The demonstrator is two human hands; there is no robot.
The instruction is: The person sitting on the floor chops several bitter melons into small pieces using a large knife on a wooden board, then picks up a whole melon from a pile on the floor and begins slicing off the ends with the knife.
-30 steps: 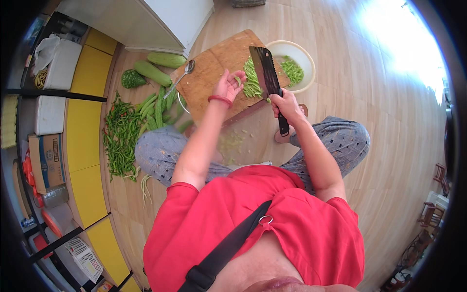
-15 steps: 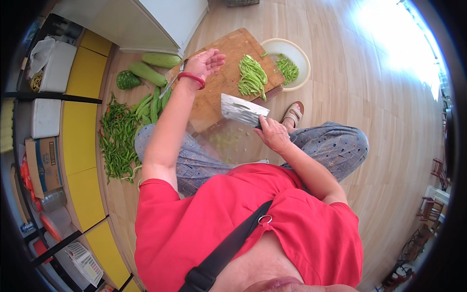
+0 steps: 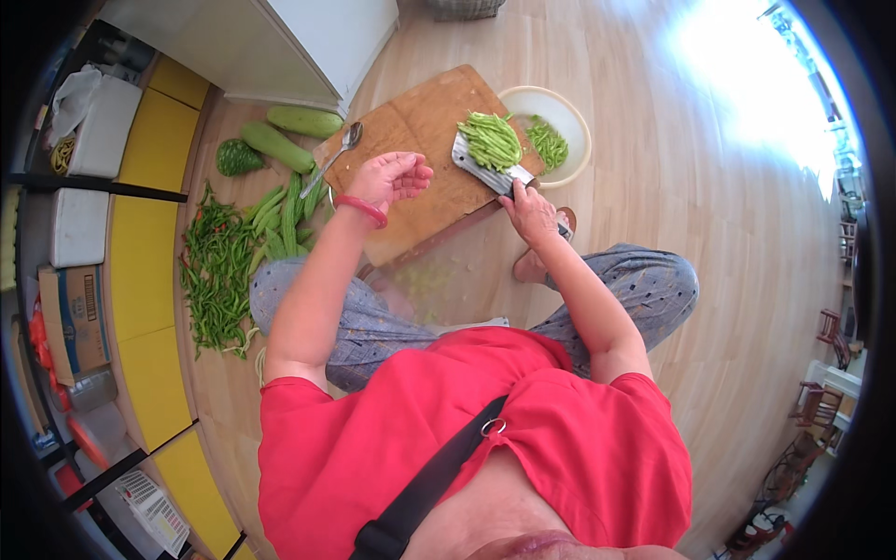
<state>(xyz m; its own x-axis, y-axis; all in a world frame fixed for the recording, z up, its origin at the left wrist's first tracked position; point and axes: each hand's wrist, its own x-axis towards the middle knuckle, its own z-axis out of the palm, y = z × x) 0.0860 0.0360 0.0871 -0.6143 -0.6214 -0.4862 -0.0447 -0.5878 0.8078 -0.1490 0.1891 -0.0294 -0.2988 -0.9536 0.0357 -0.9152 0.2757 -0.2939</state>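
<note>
A cleaver (image 3: 463, 156) is in my right hand (image 3: 533, 216), my fingers wrapped round its handle. Its broad blade lies flat at the right part of the wooden cutting board (image 3: 411, 219), with a heap of shredded green vegetable strips (image 3: 492, 140) on top of it. Over the board's left part hovers my left hand (image 3: 396, 177), empty, its fingers loosely bent and apart. A red bangle circles that wrist. Just beyond the board's right edge stands a pale bowl (image 3: 584, 131) with more green strips (image 3: 548, 144) in it. A metal spoon (image 3: 349, 140) rests at the board's left edge.
Left of the board lie green gourds (image 3: 273, 144), a dark round squash (image 3: 238, 157), ridged bitter gourds (image 3: 291, 210) and a pile of green chillies (image 3: 217, 271). Yellow-fronted shelving (image 3: 145, 271) lines the left side. A white cabinet (image 3: 336, 47) stands behind.
My right hand has moved the cleaver up and right, and the strips now sit on its blade. My left hand has drawn back toward me, its fingers more bent.
</note>
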